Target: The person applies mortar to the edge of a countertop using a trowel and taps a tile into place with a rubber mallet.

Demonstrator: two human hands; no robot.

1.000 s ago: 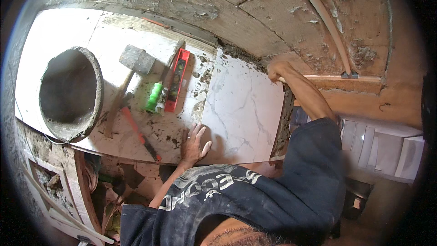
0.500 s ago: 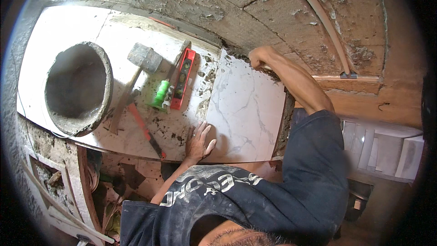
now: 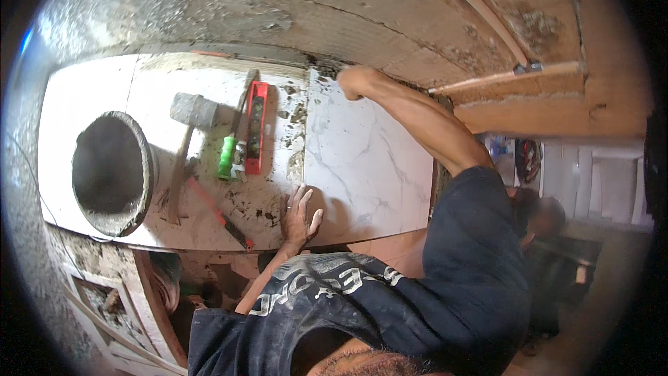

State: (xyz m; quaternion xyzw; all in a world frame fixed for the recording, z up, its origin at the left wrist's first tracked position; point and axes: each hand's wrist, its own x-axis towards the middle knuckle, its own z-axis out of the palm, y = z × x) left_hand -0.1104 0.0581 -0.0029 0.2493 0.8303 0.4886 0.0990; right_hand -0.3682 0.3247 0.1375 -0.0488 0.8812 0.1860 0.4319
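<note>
My left hand (image 3: 301, 216) rests with fingers spread at the near left edge of a veined white tile (image 3: 369, 174). My right hand (image 3: 355, 82) is closed at the dark mortar along the tile's back edge; what it grips is hidden. Left of the tile lie a red spirit level (image 3: 257, 127), a green-handled tool (image 3: 227, 158), a mallet (image 3: 196, 111) with a wooden handle and a red-and-black cutter (image 3: 234, 230).
A mortar-crusted bucket (image 3: 111, 170) stands on the left of the worktop. A rough wall (image 3: 390, 21) with a pipe (image 3: 487, 10) runs along the back. At the lower right, another person (image 3: 543, 219) is partly visible beside pale panels (image 3: 591, 177).
My right hand has moved leftward and up along the tile's back edge. My left hand stays on the surface. The view has shifted slightly, and another person has appeared at right.
</note>
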